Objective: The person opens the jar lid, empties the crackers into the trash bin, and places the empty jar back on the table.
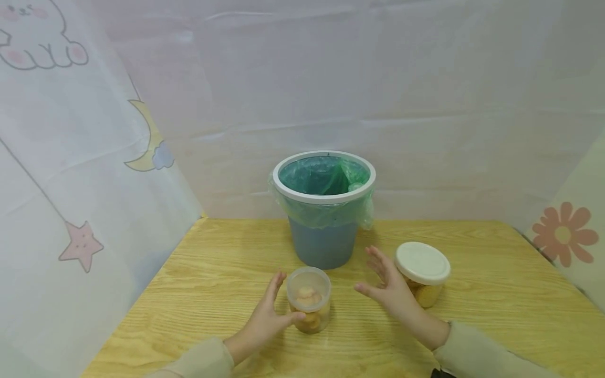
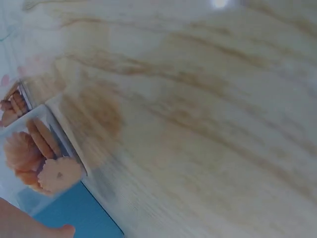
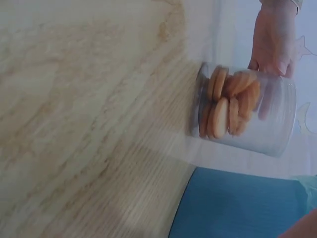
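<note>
Left hand, spread, touches the clear cookie jar, perhaps to steady it; right hand hovers spread.

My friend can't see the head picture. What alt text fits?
A person's left hand is at a clear cookie jar, right hand spread beside a white-lidded jar. Behind them, a blue bin with a green bag stands on a wooden table.
</note>
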Demonstrator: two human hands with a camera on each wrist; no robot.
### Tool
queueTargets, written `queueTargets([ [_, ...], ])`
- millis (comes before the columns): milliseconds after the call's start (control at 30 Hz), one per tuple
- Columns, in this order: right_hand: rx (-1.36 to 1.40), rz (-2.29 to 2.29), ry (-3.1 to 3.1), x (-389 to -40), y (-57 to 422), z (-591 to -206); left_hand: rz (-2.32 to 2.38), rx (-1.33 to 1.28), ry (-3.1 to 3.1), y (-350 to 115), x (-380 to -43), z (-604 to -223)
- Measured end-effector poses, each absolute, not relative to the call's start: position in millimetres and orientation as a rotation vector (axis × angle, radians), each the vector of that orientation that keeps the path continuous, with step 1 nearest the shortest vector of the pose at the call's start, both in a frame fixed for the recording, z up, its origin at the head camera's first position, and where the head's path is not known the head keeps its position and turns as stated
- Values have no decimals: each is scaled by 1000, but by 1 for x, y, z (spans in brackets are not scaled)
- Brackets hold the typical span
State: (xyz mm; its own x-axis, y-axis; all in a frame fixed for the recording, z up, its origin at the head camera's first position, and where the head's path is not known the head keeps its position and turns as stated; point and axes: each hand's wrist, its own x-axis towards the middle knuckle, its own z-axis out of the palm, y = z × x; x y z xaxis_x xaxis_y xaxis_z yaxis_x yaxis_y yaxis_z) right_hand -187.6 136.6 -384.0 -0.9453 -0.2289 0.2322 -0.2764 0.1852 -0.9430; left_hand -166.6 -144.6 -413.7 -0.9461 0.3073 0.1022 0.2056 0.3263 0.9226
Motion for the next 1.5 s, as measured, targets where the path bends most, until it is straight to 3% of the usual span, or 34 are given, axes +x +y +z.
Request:
queueTargets([
  [333,469,1967,-2359,-182,120,-389,1725,459,2377,-147,-167,-419],
  [1500,460,2132,-2436,-177,82,-398,1409,739,2173,-164,-204,-419],
])
